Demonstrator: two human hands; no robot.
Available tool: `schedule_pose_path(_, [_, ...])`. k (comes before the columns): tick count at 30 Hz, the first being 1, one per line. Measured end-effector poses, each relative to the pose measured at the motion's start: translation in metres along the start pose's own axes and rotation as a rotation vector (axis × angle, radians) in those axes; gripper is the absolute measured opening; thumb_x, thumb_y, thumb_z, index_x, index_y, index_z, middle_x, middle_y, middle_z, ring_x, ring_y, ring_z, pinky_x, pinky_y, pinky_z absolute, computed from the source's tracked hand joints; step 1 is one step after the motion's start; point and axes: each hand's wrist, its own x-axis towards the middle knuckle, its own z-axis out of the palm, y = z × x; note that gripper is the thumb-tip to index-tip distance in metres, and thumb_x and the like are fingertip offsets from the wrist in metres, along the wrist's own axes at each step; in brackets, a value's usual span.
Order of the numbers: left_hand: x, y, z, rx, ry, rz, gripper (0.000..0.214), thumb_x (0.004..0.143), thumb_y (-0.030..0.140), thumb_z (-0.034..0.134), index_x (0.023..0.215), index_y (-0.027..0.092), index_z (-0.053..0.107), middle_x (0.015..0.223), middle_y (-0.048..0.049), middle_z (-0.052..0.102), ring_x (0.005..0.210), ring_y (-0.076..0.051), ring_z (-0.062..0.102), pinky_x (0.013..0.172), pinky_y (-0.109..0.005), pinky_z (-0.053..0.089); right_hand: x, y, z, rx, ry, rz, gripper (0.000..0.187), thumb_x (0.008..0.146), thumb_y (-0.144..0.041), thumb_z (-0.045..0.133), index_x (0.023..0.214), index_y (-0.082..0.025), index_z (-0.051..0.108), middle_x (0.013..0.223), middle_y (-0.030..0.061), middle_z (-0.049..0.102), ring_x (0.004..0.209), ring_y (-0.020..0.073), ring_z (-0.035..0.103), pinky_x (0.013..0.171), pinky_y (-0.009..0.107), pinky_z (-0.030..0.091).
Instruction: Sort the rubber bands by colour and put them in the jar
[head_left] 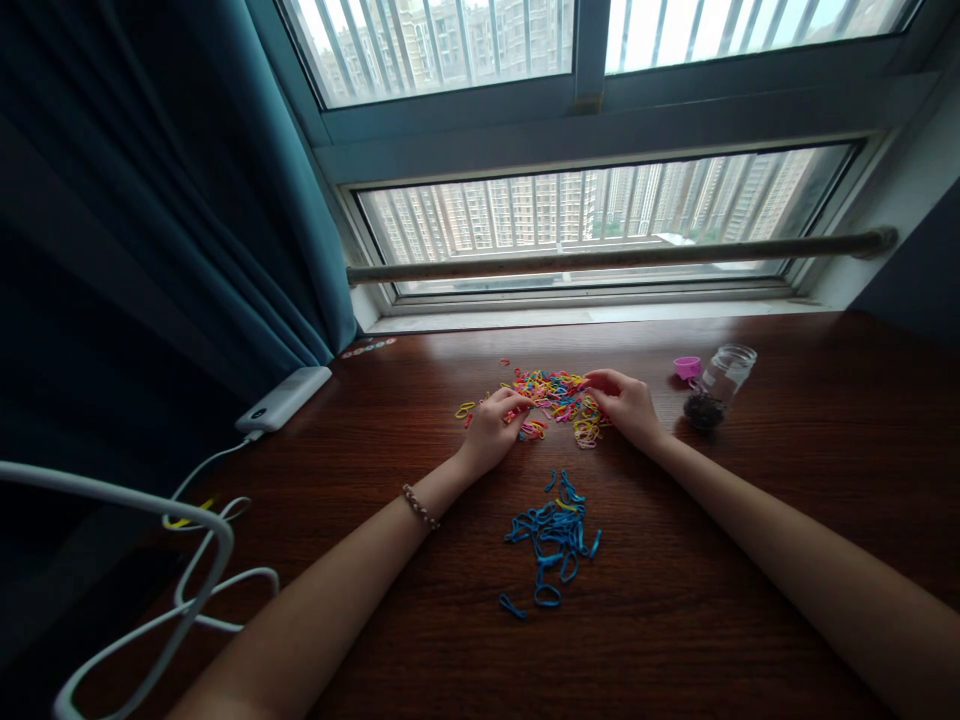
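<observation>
A loose pile of small multicoloured rubber bands lies on the brown wooden table. My left hand is at the pile's left side, thumb and fingers drawn together in a pinch among the bands. At the right side is my right hand, its fingertips closed at the pile's edge. What either pinch holds is too small to make out. Closer to me, between my forearms, lies a separate heap of blue rubber bands with a yellow one on it.
A clear jar with dark contents leans tilted at the right, beside a small pink cup-shaped piece. On the left are a white power bank and looping white cables. A blue curtain and window border the table.
</observation>
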Motion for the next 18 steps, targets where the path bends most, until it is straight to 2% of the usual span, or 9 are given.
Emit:
schedule_pose_path(4, [0.004, 0.001, -0.004, -0.052, 0.008, -0.12, 0.012, 0.077, 0.018, 0.052, 0.078, 0.015, 0.063, 0.077, -0.0037, 0.061, 0.07, -0.012, 0.056, 0.064, -0.022, 0.043, 0.0, 0.0, -0.001, -0.243, 0.016, -0.129, 0.022, 0.075, -0.018, 0.051, 0.092, -0.018, 0.065, 0.092, 0.0061, 0.067, 0.087, 0.0207, 0.059, 0.081, 0.035, 0.045])
schedule_pose_path(6, [0.008, 0.0, -0.008, -0.075, -0.071, -0.213, 0.012, 0.074, 0.022, 0.054, 0.077, 0.014, 0.063, 0.075, -0.0034, 0.063, 0.065, -0.012, 0.056, 0.06, -0.022, 0.043, -0.001, -0.002, -0.001, -0.346, -0.054, -0.217, 0.023, 0.076, -0.017, 0.051, 0.093, -0.021, 0.066, 0.094, 0.0051, 0.067, 0.094, 0.0225, 0.055, 0.084, 0.038, 0.041])
schedule_pose_path(10, [0.014, -0.001, -0.022, -0.059, -0.315, -0.366, 0.019, 0.066, 0.03, 0.06, 0.071, 0.013, 0.065, 0.07, -0.0032, 0.065, 0.064, -0.014, 0.058, 0.056, -0.022, 0.042, -0.006, -0.006, 0.003, -0.438, -0.238, -0.334, 0.025, 0.078, -0.015, 0.052, 0.097, -0.025, 0.065, 0.097, 0.003, 0.067, 0.104, 0.0244, 0.049, 0.088, 0.042, 0.033])
schedule_pose_path(13, [0.017, 0.0, -0.032, -0.007, -0.43, -0.459, 0.023, 0.059, 0.034, 0.065, 0.065, 0.012, 0.065, 0.061, -0.0033, 0.064, 0.058, -0.015, 0.057, 0.05, -0.022, 0.039, -0.007, -0.004, 0.006, -0.448, -0.271, -0.341, 0.025, 0.076, -0.015, 0.054, 0.096, -0.025, 0.066, 0.096, 0.0043, 0.067, 0.1, 0.0232, 0.051, 0.087, 0.041, 0.032])
schedule_pose_path(18, [0.016, 0.002, -0.033, -0.038, -0.472, -0.564, 0.017, 0.057, 0.026, 0.066, 0.063, 0.011, 0.06, 0.054, -0.0023, 0.061, 0.049, -0.013, 0.057, 0.045, -0.02, 0.039, -0.004, 0.001, 0.006, -0.381, -0.236, -0.315, 0.021, 0.072, -0.015, 0.058, 0.09, -0.022, 0.067, 0.089, 0.0042, 0.067, 0.09, 0.0216, 0.054, 0.081, 0.036, 0.037])
